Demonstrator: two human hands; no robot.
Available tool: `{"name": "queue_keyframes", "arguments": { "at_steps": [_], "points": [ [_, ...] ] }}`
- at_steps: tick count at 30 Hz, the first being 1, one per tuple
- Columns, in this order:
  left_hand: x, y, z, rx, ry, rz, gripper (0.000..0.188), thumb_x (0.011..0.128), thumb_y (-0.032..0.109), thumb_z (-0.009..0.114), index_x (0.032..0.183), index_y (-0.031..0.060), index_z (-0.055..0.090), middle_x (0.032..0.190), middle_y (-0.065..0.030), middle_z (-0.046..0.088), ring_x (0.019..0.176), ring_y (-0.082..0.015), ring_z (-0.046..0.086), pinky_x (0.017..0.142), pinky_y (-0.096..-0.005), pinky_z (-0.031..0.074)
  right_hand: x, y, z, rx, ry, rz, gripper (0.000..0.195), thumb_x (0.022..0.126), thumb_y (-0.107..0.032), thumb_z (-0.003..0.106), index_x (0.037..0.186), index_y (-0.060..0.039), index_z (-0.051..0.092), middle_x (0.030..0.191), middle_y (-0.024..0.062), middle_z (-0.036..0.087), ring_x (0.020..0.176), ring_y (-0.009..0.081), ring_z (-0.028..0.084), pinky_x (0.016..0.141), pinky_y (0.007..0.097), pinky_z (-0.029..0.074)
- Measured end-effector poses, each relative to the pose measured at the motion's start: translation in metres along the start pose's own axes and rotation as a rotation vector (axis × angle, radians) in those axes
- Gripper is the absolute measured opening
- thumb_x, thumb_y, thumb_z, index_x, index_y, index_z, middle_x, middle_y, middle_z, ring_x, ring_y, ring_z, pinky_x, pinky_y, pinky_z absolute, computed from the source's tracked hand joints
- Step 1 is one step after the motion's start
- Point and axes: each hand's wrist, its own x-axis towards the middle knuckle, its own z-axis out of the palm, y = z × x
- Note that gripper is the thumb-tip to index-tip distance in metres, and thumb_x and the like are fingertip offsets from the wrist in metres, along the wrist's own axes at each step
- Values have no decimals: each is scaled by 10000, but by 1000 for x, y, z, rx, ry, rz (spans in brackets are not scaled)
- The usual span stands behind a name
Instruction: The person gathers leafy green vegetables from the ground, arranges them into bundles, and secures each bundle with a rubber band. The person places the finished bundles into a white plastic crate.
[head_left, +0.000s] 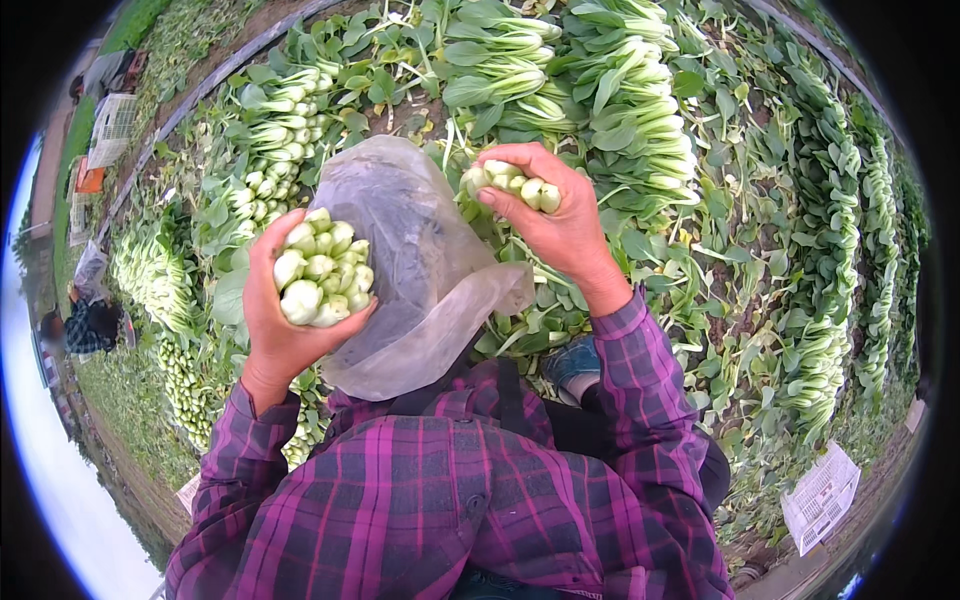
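My left hand (281, 300) is closed around a thick bunch of bok choy (322, 274), its pale cut stem ends facing up towards me. In my right hand (559, 214) is a smaller bunch of bok choy (521, 184), stem ends gripped between thumb and fingers; its leaves are mostly hidden. Between the two hands a translucent plastic bag (420, 247) lies over my lap, its rim loose and folded. Whether anything is inside the bag, I cannot tell.
Rows of cut bok choy (645, 112) lie on leafy ground ahead, with more piles (154, 277) at left and rows (847, 247) at right. A white plastic crate (821, 499) is at lower right, another (114, 127) at upper left. A person (90, 326) is at far left.
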Motion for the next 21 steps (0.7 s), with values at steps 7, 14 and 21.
{"name": "queue_keyframes", "arguments": {
  "at_steps": [7, 14, 21],
  "points": [
    [-10, -9, -4, -55, 65, 40, 913, 559, 195, 924, 1326, 17, 463, 1224, -139, 591, 1105, -264, 619, 950, -356, 498, -15, 26, 69, 199, 22, 90, 306, 867, -88, 733, 1155, -41, 643, 1083, 34, 669, 987, 117, 619, 879, 262, 485],
    [-15, -14, -7, -113, 58, -11, 914, 564, 152, 914, 1344, 15, 458, 1266, -109, 565, 1152, -202, 579, 1000, -332, 461, -18, 14, 64, 98, -61, 96, 310, 897, -126, 697, 1196, -49, 665, 1132, 65, 700, 1007, 124, 632, 889, 270, 487],
    [-13, -8, -11, -138, 46, -62, 908, 581, 153, 910, 1353, 28, 449, 1251, -115, 574, 1148, -215, 587, 993, -333, 470, -9, 10, 73, -87, -72, 18, 302, 888, -141, 704, 1179, -69, 665, 1086, 99, 702, 1000, 186, 653, 886, 300, 492]
  ]
}}
